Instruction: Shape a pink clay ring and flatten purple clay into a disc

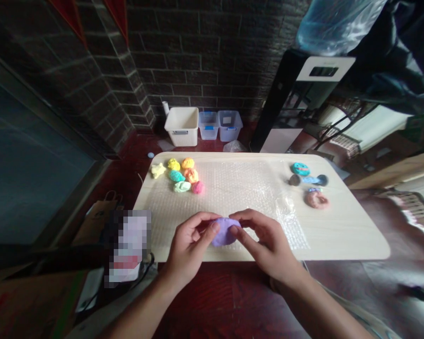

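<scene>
A flattened piece of purple modelling clay [224,231] is held between both hands above the near edge of the table. My left hand [192,240] pinches its left side with thumb and fingers. On the opposite side, my right hand [266,238] grips it, the thumb pressed on its face. Beneath and beyond the hands lies a sheet of bubble wrap [240,188]. Several coloured clay lumps sit at the far left, among them an orange lump [191,175], a teal lump [177,176] and a pink lump [198,187].
On the table's [353,226] right side are a teal clay disc [300,169], a dumbbell-shaped clay piece [309,180] and a pinkish-brown clay ring [318,199]. Behind the table stand a white bin [182,127], clear plastic boxes [229,126] and a water dispenser [282,108].
</scene>
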Demonstrator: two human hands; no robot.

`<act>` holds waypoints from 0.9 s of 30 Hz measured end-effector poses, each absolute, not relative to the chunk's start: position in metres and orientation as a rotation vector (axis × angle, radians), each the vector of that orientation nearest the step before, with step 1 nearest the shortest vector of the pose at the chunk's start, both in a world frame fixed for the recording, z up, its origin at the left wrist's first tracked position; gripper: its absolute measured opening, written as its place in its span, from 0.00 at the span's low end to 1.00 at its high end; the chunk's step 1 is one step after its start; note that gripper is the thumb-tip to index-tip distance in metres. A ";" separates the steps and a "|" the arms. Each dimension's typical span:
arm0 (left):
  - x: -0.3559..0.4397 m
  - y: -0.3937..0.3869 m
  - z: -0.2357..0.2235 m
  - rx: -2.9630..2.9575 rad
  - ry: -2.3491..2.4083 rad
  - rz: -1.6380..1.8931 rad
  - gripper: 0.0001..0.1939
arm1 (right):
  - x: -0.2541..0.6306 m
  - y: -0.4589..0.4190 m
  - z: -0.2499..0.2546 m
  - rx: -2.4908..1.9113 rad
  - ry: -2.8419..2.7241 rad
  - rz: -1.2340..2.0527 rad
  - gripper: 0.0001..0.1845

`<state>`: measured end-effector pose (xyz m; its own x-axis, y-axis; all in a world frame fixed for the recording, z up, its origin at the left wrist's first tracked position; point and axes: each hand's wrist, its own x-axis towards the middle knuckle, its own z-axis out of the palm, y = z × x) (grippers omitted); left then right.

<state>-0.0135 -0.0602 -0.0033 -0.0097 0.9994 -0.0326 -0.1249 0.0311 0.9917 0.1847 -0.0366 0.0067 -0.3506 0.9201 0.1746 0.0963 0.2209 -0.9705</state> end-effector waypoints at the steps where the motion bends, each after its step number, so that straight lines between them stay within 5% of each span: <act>1: -0.012 -0.061 -0.003 1.108 1.146 1.258 0.10 | 0.185 -0.037 0.005 -0.957 -1.650 1.227 0.06; 18: -0.013 -0.066 0.003 1.333 1.237 1.246 0.06 | 0.182 -0.040 0.006 -0.932 -1.674 1.134 0.05; 27: -0.004 -0.063 -0.002 0.977 1.109 1.282 0.19 | 0.177 -0.045 0.004 -0.892 -1.618 0.925 0.12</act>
